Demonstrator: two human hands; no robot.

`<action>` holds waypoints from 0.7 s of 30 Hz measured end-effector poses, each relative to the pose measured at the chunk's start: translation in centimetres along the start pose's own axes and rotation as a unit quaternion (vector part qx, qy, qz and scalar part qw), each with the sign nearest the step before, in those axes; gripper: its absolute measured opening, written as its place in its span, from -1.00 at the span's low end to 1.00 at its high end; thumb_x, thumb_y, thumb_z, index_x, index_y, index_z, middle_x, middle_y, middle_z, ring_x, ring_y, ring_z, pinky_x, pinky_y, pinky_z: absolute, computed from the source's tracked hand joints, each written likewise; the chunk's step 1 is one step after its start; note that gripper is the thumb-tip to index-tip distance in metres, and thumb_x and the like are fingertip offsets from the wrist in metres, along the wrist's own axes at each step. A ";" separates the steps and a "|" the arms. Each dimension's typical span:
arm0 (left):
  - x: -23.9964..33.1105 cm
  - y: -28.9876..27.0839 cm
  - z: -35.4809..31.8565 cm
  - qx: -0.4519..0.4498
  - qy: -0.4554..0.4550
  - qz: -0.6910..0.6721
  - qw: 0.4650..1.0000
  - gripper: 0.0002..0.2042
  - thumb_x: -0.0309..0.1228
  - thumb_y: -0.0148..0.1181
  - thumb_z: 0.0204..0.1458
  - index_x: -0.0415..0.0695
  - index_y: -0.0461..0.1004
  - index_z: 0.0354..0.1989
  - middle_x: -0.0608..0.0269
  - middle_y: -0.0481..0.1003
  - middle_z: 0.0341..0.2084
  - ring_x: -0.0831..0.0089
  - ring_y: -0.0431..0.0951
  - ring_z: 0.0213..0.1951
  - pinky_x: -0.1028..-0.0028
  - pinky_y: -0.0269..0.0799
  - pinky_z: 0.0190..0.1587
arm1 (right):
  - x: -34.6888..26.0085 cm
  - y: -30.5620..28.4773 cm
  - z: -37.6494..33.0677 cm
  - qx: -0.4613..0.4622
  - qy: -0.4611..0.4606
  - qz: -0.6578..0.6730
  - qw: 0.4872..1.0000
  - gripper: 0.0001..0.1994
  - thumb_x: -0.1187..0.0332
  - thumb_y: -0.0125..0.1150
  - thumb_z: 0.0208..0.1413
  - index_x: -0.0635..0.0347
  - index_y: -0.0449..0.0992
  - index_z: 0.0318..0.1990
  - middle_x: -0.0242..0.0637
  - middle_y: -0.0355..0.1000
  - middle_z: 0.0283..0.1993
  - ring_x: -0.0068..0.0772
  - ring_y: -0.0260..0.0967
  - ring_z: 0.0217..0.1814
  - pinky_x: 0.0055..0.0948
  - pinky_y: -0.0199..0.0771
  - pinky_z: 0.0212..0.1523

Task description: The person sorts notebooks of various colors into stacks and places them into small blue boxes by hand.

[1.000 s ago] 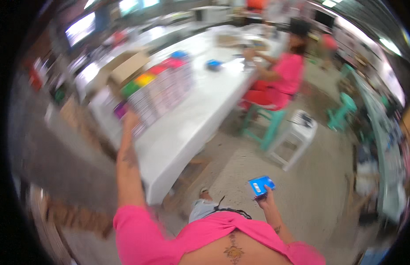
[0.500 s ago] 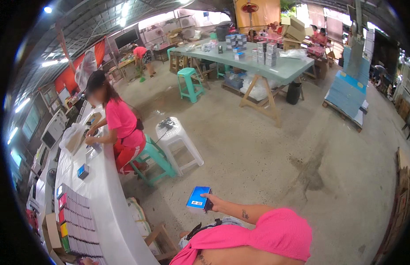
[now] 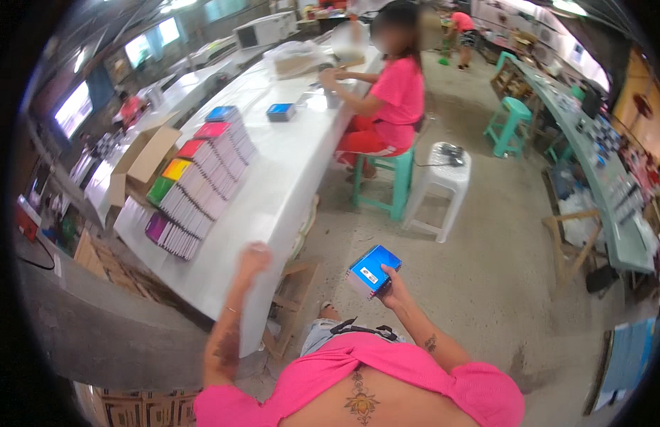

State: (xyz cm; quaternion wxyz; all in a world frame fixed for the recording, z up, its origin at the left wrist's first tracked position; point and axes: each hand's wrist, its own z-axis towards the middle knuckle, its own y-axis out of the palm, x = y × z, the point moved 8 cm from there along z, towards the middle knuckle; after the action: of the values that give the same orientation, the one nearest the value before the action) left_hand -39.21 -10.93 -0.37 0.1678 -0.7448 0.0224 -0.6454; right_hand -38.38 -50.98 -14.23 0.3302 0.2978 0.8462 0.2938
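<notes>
head view: right hand grips blue-topped notebooks.
left hand, grip too blurry to tell, is nearer the long book row, ahead and left, pointing away.

Room: mid-bright overall, dim at upper left.
Windows: blown white, daylight from the left.
Lamp: bright strip at top right, clipped.
Counter: pale sheen, glare stronger toward the far end; shade beneath.
Floor: soft diffuse light, faint shadows.
Left hand: motion-smeared.
Right hand: fairly crisp, same for the notebooks.
Seated person: head area blurred.
Background: soft, small detail mushy.
Rim: black fisheye vignette, straight edges bowed; green counter at right visibly curved.
</notes>
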 end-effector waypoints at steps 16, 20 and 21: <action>3.9 15.5 1.3 0.113 -0.128 -0.437 0.883 -0.57 -0.22 0.37 0.04 -0.25 0.35 -0.10 0.21 0.47 -0.21 0.47 0.48 -0.26 0.40 0.45 -0.23 | -3.3 23.3 4.9 -0.151 -0.079 -0.171 0.971 -0.39 0.27 0.35 0.12 0.17 0.18 0.26 -0.21 0.36 0.11 -0.27 0.38 0.11 -0.17 0.44 0.10; 7.3 11.1 6.6 0.176 -0.024 -0.328 0.928 -0.53 -0.32 0.40 -0.01 -0.30 0.33 -0.05 0.13 0.49 -0.22 0.47 0.52 -0.23 0.38 0.48 -0.22 | -4.4 29.0 9.0 -0.208 -0.031 -0.118 0.970 -0.33 0.06 0.33 0.15 0.19 0.20 0.30 -0.19 0.34 0.20 -0.22 0.32 0.22 -0.10 0.36 0.22; 8.4 10.3 7.6 0.177 -0.025 -0.331 0.927 -0.53 -0.32 0.40 -0.01 -0.30 0.33 -0.05 0.13 0.49 -0.22 0.47 0.52 -0.23 0.38 0.48 -0.22 | -4.8 30.7 10.2 -0.250 0.013 -0.059 0.966 -0.32 0.03 0.32 0.15 0.19 0.21 0.29 -0.18 0.33 0.23 -0.21 0.30 0.25 -0.08 0.33 0.25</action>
State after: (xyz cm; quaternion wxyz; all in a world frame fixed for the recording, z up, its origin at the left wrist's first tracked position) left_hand -28.58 -21.05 3.94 0.0748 -0.6840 -0.3442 -0.6388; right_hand -18.49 -31.31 2.71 0.3998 0.1515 0.7660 0.4801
